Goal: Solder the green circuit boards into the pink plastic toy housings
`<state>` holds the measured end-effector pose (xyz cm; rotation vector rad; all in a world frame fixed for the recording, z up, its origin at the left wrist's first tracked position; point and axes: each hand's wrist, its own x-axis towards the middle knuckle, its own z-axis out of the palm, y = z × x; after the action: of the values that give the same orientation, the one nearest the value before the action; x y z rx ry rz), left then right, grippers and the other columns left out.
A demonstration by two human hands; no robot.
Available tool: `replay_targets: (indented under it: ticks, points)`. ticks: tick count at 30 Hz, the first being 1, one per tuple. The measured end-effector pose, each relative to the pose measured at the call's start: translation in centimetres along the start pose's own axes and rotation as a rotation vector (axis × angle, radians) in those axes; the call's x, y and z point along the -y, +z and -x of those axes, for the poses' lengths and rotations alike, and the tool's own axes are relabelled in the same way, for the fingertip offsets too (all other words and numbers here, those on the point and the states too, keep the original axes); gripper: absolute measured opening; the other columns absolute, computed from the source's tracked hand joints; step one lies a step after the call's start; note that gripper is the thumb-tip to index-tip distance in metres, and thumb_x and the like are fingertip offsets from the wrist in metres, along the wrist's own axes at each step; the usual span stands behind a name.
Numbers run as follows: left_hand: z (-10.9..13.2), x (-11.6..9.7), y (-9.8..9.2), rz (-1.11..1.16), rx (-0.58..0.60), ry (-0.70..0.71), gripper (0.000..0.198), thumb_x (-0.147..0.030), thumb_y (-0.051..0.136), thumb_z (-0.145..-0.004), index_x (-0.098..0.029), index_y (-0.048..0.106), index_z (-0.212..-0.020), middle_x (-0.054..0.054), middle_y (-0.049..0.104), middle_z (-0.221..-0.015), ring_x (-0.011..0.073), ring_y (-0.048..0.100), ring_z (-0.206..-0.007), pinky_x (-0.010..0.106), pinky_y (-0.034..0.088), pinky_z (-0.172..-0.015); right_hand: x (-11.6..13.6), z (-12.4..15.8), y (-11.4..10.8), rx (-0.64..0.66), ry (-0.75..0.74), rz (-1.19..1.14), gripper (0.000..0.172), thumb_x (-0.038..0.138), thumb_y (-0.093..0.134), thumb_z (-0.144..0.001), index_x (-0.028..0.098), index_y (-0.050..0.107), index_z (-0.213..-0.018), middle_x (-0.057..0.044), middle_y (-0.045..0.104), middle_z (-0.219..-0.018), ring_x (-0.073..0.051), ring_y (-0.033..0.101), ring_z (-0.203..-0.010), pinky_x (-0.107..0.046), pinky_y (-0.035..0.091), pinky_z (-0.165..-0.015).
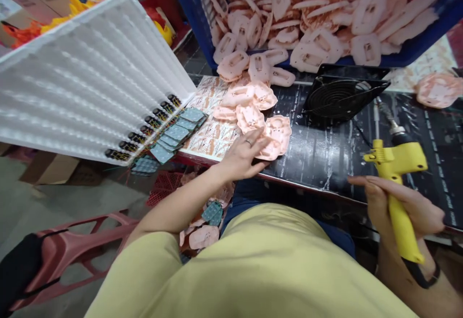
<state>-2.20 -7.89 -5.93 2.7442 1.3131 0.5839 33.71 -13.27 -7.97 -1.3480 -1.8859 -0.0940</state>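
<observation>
My left hand (241, 156) lies open on the table edge, its fingertips touching a heap of pink moulded plastic pieces (277, 134). More of these pieces rest on a printed paper sheet (211, 137). My right hand (394, 207) is wrapped around the grip of a yellow pistol-grip tool (396, 171), which has a thin metal shaft pointing away from me. The tool's tip is hidden by its own body and a dark coiled part.
A blue crate (197, 11) full of pink pieces stands behind the table. A black fan (340, 101) sits on the dark tabletop (318, 159). A white ribbed plastic sheet (90, 76) leans at the left, with teal cards (173, 134) beside it. A red stool (72, 245) stands at lower left.
</observation>
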Motion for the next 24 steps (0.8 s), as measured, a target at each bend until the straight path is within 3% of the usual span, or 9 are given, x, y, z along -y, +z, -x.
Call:
replay_targets:
  ticks: [1, 3, 5, 8, 12, 15, 20, 24]
  points:
    - [-0.2, -1.1, 0.2, 0.024, 0.006, 0.036, 0.055, -0.036, 0.058, -0.089, -0.013, 0.052, -0.139, 0.023, 0.042, -0.153, 0.0343, 0.044, -0.140, 0.050, 0.042, -0.111, 0.4, -0.7, 0.1, -0.025, -0.107, -0.038, 0.013, 0.032, 0.064, -0.094, 0.026, 0.070, -0.104, 0.004, 0.074, -0.085, -0.014, 0.069, -0.066, -0.023, 0.053, -0.059]
    - [-0.6, -2.6, 0.3, 0.062, 0.042, 0.102, 0.052, -0.029, 0.056, -0.090, -0.014, 0.050, -0.139, 0.023, 0.041, -0.153, 0.0338, 0.046, -0.139, 0.051, 0.045, -0.110, 1.2, -2.2, 0.6, -0.006, -0.254, -0.172, 0.025, 0.019, 0.069, -0.089, 0.023, 0.063, -0.113, -0.001, 0.074, -0.099, -0.017, 0.072, -0.078, -0.027, 0.058, -0.071]
    - [-0.9, -3.2, 0.1, 0.080, 0.081, 0.161, 0.052, -0.025, 0.054, -0.090, -0.014, 0.049, -0.140, 0.023, 0.042, -0.153, 0.0336, 0.046, -0.139, 0.051, 0.046, -0.109, 1.8, -3.4, 1.5, 0.040, -0.316, -0.270, 0.032, 0.010, 0.070, -0.085, 0.022, 0.060, -0.112, -0.005, 0.072, -0.111, -0.019, 0.071, -0.089, -0.030, 0.059, -0.076]
    - [-0.9, -3.1, -0.6, 0.055, 0.063, 0.189, 0.048, -0.026, 0.053, -0.093, -0.014, 0.051, -0.139, 0.024, 0.047, -0.148, 0.0327, 0.051, -0.135, 0.050, 0.050, -0.105, 2.1, -4.8, 3.1, 0.123, -0.376, -0.309, 0.029, 0.005, 0.062, -0.087, 0.023, 0.058, -0.110, -0.007, 0.070, -0.112, -0.019, 0.069, -0.091, -0.034, 0.058, -0.079]
    - [-1.3, -1.9, -1.8, -0.101, -0.007, 0.007, 0.041, -0.034, 0.053, -0.096, -0.014, 0.059, -0.132, 0.021, 0.057, -0.138, 0.0305, 0.061, -0.121, 0.047, 0.055, -0.098, 2.0, -6.1, 5.3, 0.269, -0.469, -0.317, 0.028, 0.007, 0.050, -0.093, 0.023, 0.055, -0.116, -0.004, 0.068, -0.107, -0.018, 0.066, -0.099, -0.044, 0.049, -0.104]
    - [-2.5, -1.2, -1.9, -0.209, 0.000, -0.128, 0.040, -0.036, 0.054, -0.096, -0.013, 0.061, -0.128, 0.022, 0.056, -0.139, 0.0342, 0.057, -0.123, 0.052, 0.053, -0.099, 2.3, -6.6, 6.3, 0.314, -0.513, -0.297, 0.028, 0.006, 0.047, -0.093, 0.022, 0.052, -0.115, -0.002, 0.068, -0.102, -0.016, 0.066, -0.097, -0.046, 0.042, -0.110]
    - [-3.9, -2.0, -0.6, -0.121, -0.038, -0.121, 0.050, -0.034, 0.052, -0.097, -0.005, 0.051, -0.137, 0.028, 0.042, -0.151, 0.0365, 0.045, -0.136, 0.054, 0.046, -0.108, 3.2, -5.7, 5.6, 0.225, -0.509, -0.250, 0.026, 0.011, 0.059, -0.092, 0.023, 0.053, -0.114, -0.003, 0.069, -0.107, -0.017, 0.067, -0.100, -0.043, 0.041, -0.106]
    - [-3.3, -2.3, -0.1, 0.040, -0.084, 0.005, 0.040, -0.024, 0.043, -0.100, -0.007, 0.052, -0.135, 0.025, 0.047, -0.148, 0.0296, 0.048, -0.138, 0.047, 0.046, -0.110, 3.0, -4.7, 4.3, 0.216, -0.492, -0.289, 0.028, 0.013, 0.062, -0.092, 0.024, 0.052, -0.116, -0.003, 0.070, -0.104, -0.019, 0.067, -0.105, -0.046, 0.040, -0.109]
